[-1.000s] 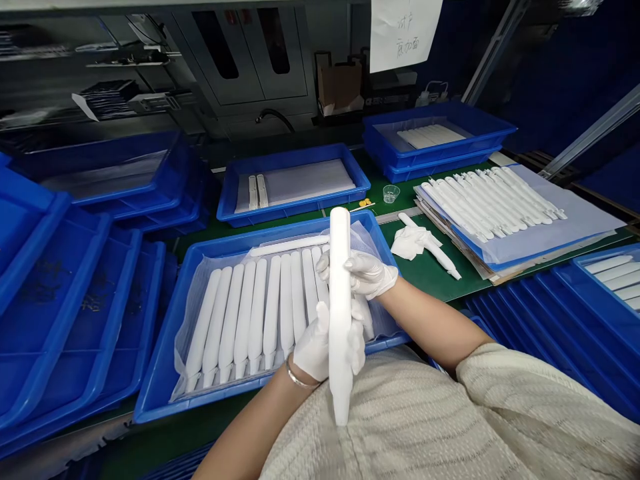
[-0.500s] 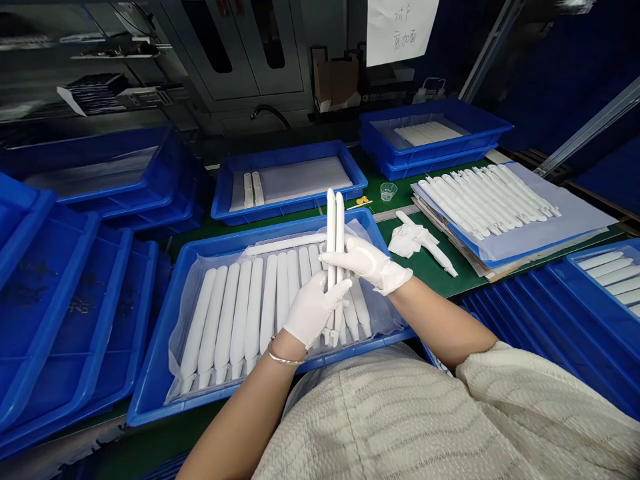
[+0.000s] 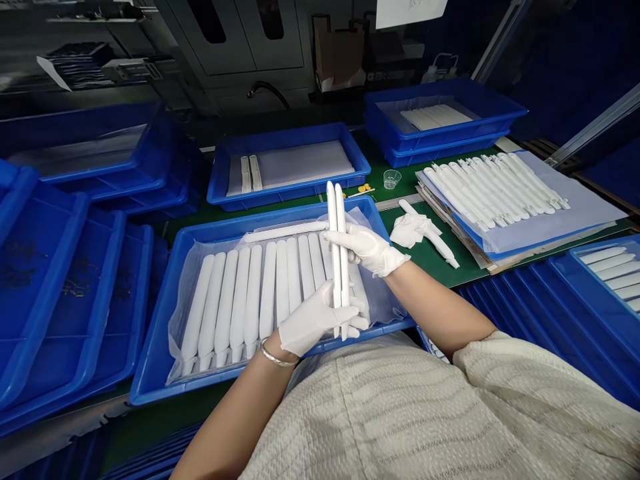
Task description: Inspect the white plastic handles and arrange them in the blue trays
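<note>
I hold two long, slim, smooth white plastic-looking pieces (image 3: 333, 217) close side by side, seen edge-on and nearly upright above the right part of the blue plastic tray (image 3: 161, 303). Their rounded ends point up toward the tray's far rim; their narrower lower ends, partly hidden, show near its near rim.

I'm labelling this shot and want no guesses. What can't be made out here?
In the head view:
Held white pieces, lower parts: partly hidden by the left hand.
Paper sign, upper part: cut off by the top edge.
Loose white piece, middle: covered by a crumpled cloth.
</note>
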Demonstrator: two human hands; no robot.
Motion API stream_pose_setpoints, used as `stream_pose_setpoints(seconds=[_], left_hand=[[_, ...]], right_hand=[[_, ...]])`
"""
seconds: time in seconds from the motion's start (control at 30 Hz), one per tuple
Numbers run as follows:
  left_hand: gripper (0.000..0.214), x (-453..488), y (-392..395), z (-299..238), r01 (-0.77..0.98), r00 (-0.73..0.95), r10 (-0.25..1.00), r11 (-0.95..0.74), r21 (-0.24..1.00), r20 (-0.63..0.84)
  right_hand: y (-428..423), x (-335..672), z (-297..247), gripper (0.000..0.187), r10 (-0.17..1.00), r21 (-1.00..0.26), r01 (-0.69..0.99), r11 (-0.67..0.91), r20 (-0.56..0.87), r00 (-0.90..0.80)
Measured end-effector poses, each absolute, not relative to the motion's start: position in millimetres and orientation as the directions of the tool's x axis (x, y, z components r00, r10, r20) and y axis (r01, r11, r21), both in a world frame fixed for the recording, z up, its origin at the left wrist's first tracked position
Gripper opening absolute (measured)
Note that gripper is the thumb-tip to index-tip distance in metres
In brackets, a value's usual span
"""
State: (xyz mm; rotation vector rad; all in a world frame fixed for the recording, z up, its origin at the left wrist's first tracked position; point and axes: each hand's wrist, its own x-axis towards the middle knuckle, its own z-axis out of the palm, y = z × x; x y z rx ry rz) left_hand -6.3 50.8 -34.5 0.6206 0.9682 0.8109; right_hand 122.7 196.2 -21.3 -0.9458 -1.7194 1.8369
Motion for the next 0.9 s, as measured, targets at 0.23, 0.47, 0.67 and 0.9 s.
stream_pose_setpoints(seconds=[0.23,0.47,0.67,0.9], left_hand=[[0.066,-11,59,-31,-0.28,0.227,0.879,0.471,0.837,-0.419],[0.053,-15,50,-36,-0.233,0.282,0.832,0.542,0.807,-0.478],[0.046,-18,39,-36,-0.155,0.369,0.784,0.581,0.799,-0.499],[0.046,-21,36,-40,-0.117,0.413,0.752,0.603,0.789,-0.514]], right_hand=[[163,129,-33,0.034,0.435,-0.957,0.285,0.057,-0.233,-0.87],[169,126,-24,0.036,0.53,-0.955,0.257,0.145,-0.145,-0.835],[216,124,1,0.041,0.742,-0.974,0.216,0.07,-0.094,-0.663],[244,122,17,0.053,0.862,-0.996,-0.01,-0.084,-0.067,-0.502]])
